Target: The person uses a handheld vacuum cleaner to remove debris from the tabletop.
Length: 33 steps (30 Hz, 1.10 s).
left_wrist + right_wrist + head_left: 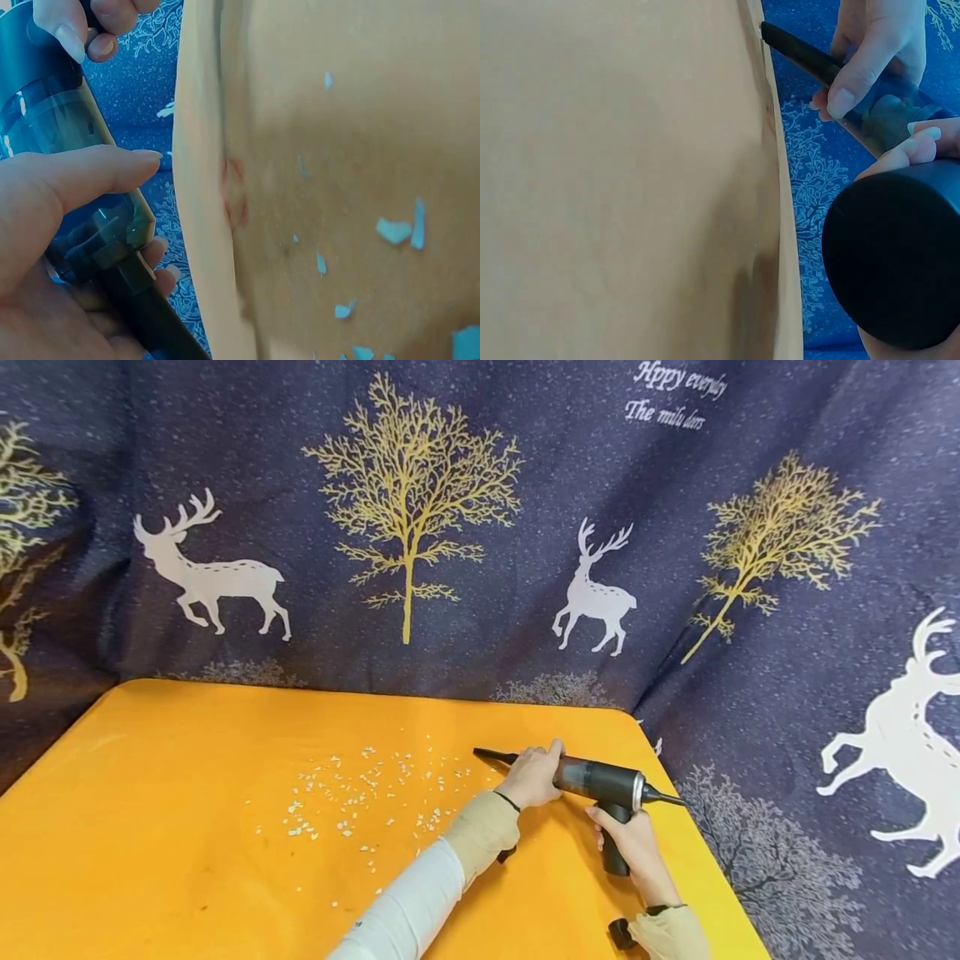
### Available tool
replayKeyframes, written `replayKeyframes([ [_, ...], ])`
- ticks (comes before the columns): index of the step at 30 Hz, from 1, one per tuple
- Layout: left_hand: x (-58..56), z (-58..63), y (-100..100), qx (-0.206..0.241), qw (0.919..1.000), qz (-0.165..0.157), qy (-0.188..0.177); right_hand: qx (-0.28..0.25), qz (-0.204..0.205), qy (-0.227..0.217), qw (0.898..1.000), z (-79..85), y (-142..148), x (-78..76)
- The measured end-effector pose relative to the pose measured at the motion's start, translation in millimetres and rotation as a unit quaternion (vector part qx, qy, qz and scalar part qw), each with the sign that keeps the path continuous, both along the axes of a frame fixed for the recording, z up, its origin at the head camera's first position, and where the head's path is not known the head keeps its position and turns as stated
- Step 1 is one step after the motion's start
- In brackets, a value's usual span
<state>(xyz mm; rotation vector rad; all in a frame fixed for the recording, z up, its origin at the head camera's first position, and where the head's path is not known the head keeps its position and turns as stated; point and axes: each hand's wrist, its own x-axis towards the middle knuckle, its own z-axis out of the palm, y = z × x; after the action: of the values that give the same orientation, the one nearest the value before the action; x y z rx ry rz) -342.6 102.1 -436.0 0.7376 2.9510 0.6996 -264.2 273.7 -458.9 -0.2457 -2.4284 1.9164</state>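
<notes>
A black handheld vacuum cleaner with a see-through dust cup lies across both hands above the right part of the table. My left hand is wrapped around its front end, where a slim black nozzle points left. The right hand grips the upright handle, whose round black base fills much of the right wrist view. A second thin nozzle sticks out at the back. Small white paper scraps lie scattered left of the front nozzle.
The orange table has its right edge just beyond the right hand. Behind and beside it hangs a dark blue cloth printed with deer and trees. More pale scraps show in the left wrist view.
</notes>
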Motion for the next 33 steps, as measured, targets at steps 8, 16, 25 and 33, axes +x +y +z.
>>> replayKeyframes([
  [8, -1.5, 1.5, -5.4, 0.019, 0.9998, -0.003, -0.002, -0.001, -0.009, 0.008, 1.000, -4.1, -5.0, -3.6],
  [16, 10.8, 3.5, 6.0, -0.001, 0.9998, -0.006, 0.019, 0.003, -0.022, 0.012, 1.000, 4.1, 2.5, 11.8],
  [25, 43.9, 6.1, 20.3, -0.001, 0.9996, -0.008, 0.028, 0.025, -0.028, -0.040, 0.999, 13.5, 19.8, 45.0],
  [33, 43.1, 1.8, 21.1, -0.009, 0.9996, 0.001, 0.026, 0.040, -0.039, -0.043, 0.997, 10.4, 17.4, 45.4],
])
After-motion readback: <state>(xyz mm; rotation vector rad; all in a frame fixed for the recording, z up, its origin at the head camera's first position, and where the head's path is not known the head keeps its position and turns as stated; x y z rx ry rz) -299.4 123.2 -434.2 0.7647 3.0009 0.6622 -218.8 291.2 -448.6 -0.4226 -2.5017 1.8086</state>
